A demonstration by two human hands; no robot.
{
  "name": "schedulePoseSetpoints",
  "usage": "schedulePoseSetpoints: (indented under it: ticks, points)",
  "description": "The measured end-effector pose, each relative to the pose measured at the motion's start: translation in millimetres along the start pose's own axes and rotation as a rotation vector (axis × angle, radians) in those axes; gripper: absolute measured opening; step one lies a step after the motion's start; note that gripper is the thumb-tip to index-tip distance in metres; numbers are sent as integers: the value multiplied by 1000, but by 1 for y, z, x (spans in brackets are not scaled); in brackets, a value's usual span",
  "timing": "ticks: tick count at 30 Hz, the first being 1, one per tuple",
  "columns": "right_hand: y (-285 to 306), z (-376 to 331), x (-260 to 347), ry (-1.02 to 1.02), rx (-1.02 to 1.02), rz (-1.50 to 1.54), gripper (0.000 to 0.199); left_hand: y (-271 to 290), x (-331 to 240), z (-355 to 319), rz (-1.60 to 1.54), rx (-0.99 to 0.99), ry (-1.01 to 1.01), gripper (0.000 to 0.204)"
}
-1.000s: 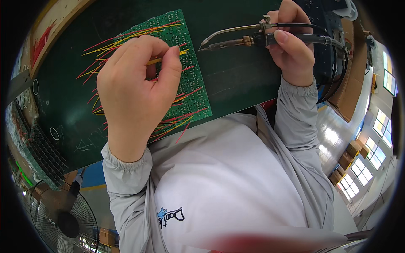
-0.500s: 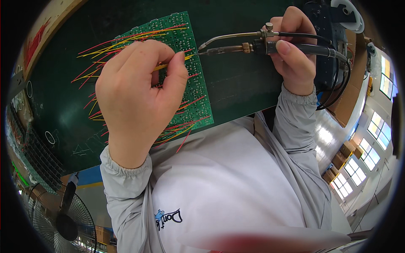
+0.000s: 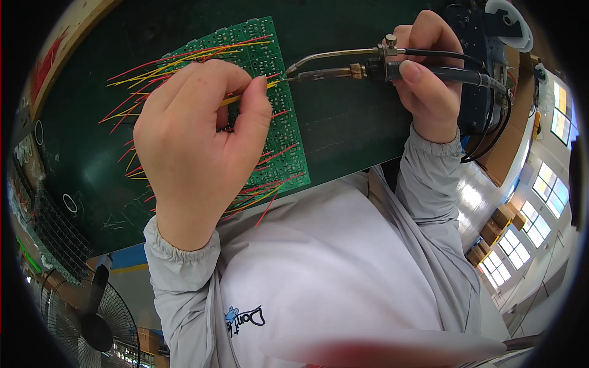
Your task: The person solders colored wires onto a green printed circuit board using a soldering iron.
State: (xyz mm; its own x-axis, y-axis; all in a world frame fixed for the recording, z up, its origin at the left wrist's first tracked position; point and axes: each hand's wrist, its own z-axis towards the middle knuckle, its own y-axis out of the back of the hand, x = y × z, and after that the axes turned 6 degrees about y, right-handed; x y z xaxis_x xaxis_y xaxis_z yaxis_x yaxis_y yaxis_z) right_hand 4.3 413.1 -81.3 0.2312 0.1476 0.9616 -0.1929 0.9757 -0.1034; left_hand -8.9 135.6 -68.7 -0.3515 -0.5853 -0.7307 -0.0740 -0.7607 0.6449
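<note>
soldering iron [image 3: 343, 70] moved closer, green mat [image 3: 356, 129], fan [image 3: 92, 319]

A dark green tabletop [image 3: 362, 129] fills twelve o'clock; bright windows [image 3: 518, 236] (daylight pouring in) sit at four, a black fan [image 3: 92, 322] at seven.

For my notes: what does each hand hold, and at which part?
Left hand pinches a yellow wire near its end; right hand grips the soldering iron by its handle.
</note>
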Motion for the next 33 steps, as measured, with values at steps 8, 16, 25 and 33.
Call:
schedulePoseSetpoints:
  ticks: [8, 16, 25, 33]
  points:
    - [-1, 1, -2, -3, 11, 19, 28, 2, 2, -2, 2, 0, 15, 11]
    - [-3, 0, -3, -11, -21, 112, 23, 8, 7, -6, 9, -5, 14, 11]
    - [-17, -3, -13, 58, -180, 291, 34, 20, 6, -1, 151, 53, -118, 11]
    - [-28, -7, 9, 64, -179, 251, 31, 74, 12, -5, 248, -282, 95, 20]
